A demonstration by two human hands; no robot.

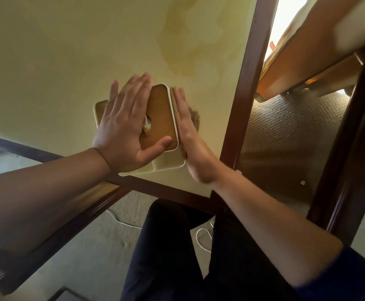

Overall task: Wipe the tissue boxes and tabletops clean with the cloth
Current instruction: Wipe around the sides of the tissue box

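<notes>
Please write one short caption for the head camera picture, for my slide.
Left hand flat on the tissue box lid, right hand pressing a cloth along its side, on the table.

Bare forearms, dark blue sleeve, black trousers

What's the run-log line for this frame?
left hand: flat on tissue box lid | right hand: straight, pressing cloth to box's side | table: stained

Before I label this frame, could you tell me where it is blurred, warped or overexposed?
Head view: the right hand is motion-blurred against the tissue box; the left hand is sharp; wide-angle bending curves the table's dark edge; daylight blows out the top right.
</notes>
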